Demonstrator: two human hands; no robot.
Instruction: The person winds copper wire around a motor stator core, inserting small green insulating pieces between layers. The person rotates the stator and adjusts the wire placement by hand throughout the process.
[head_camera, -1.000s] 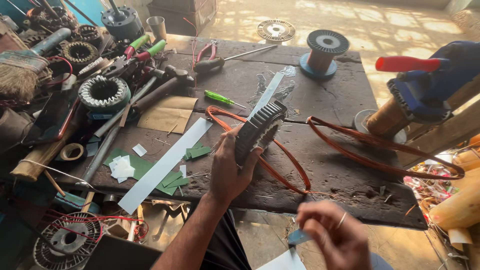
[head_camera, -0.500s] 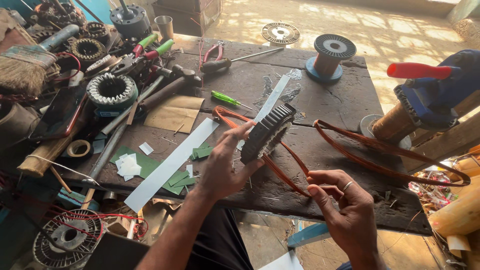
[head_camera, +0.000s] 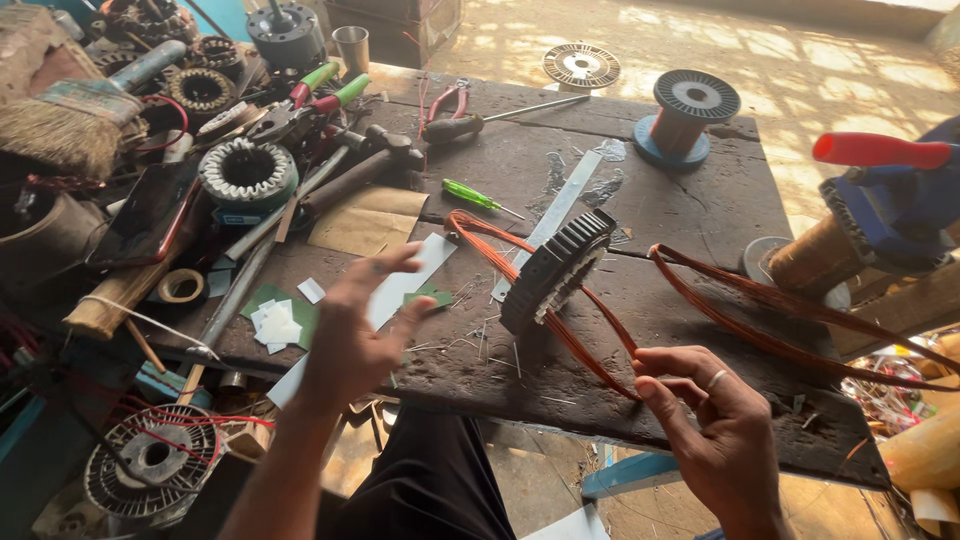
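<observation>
A dark toothed stator core (head_camera: 556, 270) stands on edge in the middle of the wooden workbench (head_camera: 690, 215). Loops of copper wire (head_camera: 580, 330) pass through it. My right hand (head_camera: 712, 430) pinches the near end of that copper loop at the bench's front edge. My left hand (head_camera: 362, 325) hovers left of the core with fingers spread, holding nothing. A second copper coil loop (head_camera: 770, 325) trails to the right toward a blue winding machine (head_camera: 885, 215).
A long white paper strip (head_camera: 395, 295), green and white paper scraps (head_camera: 280, 318), a green screwdriver (head_camera: 478, 197), pliers (head_camera: 320, 95), a hammer (head_camera: 350, 175), another stator (head_camera: 247, 172) and a copper wire spool (head_camera: 685, 115) lie on the bench. A brush (head_camera: 60, 120) and a rotor (head_camera: 150, 465) sit left.
My left hand has let go of the stator core and moved left with its fingers spread. My right hand rose from below the bench edge and took hold of the copper loop.
</observation>
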